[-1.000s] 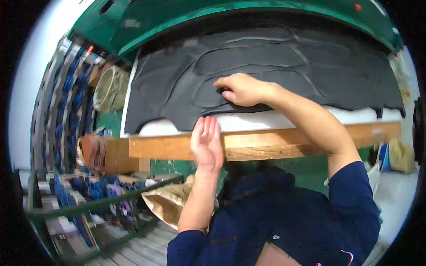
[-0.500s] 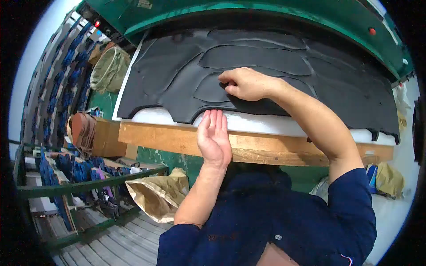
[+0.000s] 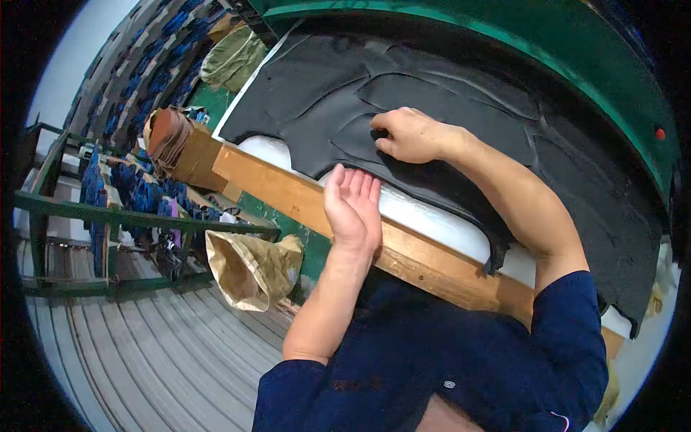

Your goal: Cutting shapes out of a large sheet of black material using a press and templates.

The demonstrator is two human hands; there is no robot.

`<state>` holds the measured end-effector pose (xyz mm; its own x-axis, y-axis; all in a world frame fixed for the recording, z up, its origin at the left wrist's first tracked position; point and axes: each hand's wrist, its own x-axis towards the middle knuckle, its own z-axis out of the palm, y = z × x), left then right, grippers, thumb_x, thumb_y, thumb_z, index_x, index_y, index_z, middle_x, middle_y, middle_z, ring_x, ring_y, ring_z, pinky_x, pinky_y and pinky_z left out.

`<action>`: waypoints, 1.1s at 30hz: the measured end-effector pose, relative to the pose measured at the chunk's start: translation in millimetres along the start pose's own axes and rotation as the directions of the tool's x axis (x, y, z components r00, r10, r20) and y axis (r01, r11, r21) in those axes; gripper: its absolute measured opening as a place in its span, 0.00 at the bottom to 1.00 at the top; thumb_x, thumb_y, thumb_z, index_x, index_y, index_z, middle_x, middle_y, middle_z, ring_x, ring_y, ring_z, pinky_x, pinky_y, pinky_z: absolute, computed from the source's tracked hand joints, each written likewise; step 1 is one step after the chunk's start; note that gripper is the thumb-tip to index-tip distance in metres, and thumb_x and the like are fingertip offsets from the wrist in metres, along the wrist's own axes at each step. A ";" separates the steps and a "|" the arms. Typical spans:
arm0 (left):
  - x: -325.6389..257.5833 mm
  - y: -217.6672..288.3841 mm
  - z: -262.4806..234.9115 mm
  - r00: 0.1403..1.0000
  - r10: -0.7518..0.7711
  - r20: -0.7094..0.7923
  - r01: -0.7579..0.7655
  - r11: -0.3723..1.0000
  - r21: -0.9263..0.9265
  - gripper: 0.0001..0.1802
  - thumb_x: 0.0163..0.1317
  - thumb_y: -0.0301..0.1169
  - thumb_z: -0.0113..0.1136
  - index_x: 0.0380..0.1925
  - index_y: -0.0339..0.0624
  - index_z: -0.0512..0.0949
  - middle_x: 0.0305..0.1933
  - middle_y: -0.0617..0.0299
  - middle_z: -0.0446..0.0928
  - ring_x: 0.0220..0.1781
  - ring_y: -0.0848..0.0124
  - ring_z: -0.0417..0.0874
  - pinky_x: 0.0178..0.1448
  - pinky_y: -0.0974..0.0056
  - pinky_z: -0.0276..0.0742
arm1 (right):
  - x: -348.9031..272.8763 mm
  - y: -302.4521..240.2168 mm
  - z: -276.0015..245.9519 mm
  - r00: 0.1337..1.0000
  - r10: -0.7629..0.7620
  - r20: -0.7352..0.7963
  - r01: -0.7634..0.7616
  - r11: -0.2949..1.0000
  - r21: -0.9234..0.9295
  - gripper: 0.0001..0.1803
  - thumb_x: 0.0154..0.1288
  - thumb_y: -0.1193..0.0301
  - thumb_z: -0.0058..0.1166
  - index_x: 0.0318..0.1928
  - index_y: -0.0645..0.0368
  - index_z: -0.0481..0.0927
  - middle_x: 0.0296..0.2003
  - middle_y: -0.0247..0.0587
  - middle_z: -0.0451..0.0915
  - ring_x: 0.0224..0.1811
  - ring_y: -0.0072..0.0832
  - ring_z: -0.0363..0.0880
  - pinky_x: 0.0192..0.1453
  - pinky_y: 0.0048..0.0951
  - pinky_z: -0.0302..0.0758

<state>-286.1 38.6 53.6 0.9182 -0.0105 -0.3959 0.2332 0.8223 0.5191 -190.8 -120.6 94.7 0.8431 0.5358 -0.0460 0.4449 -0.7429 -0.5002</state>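
A wide black sheet (image 3: 302, 93) with curved cut lines covers a white board (image 3: 439, 223). My right hand (image 3: 414, 135) is over the sheet beside one curved outline, fingers and thumb curled together. Whatever lies between those fingertips, if anything, cannot be made out. At the sheet's scalloped near edge my left hand (image 3: 354, 209) rests palm up, its fingers stretched out and holding nothing. Those fingertips are close to the black edge; whether they touch its underside is hidden.
A wooden beam (image 3: 288, 193) runs along the board's near side. Behind the sheet curves a green machine frame (image 3: 497, 36) with a red button. To the left are a brown stack of pieces (image 3: 169, 140), a beige sack (image 3: 248, 270) and a green metal rail (image 3: 144, 216).
My view has turned, so the board and beam now slope down to the right. Both hands keep nearly the same places at the sheet, with the left fingers slightly more spread.
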 end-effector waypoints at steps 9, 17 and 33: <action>26.7 3.0 14.3 0.998 -0.055 -0.007 0.055 0.998 0.011 0.49 0.57 0.56 0.58 0.63 0.24 0.55 0.66 0.42 0.61 0.68 0.50 0.62 0.75 0.47 0.53 | -3.8 3.4 -4.9 1.000 -0.019 0.004 0.019 1.000 0.011 0.22 0.65 0.60 0.54 0.47 0.68 0.79 0.42 0.63 0.81 0.49 0.53 0.80 0.55 0.46 0.75; 42.4 10.1 17.1 0.992 -0.119 -0.045 0.120 0.993 0.019 0.51 0.57 0.62 0.55 0.64 0.25 0.57 0.62 0.46 0.63 0.62 0.56 0.65 0.70 0.52 0.58 | -8.5 -7.2 -2.8 0.999 0.043 0.008 -0.043 0.999 0.001 0.31 0.67 0.50 0.50 0.51 0.70 0.77 0.43 0.68 0.80 0.51 0.56 0.79 0.57 0.48 0.74; 63.1 23.8 -0.7 0.939 -0.324 0.113 0.337 0.932 -0.134 0.44 0.61 0.60 0.54 0.64 0.33 0.61 0.62 0.55 0.66 0.63 0.62 0.67 0.70 0.55 0.58 | -9.0 -26.4 2.4 0.974 0.218 -0.068 -0.217 0.976 0.033 0.31 0.64 0.55 0.57 0.57 0.70 0.75 0.49 0.64 0.79 0.53 0.53 0.79 0.60 0.42 0.74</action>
<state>-222.9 57.9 40.4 0.8234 -0.3403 -0.4542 0.4839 0.8391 0.2486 -210.9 -104.8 106.3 0.9384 0.3322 -0.0954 0.2414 -0.8275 -0.5069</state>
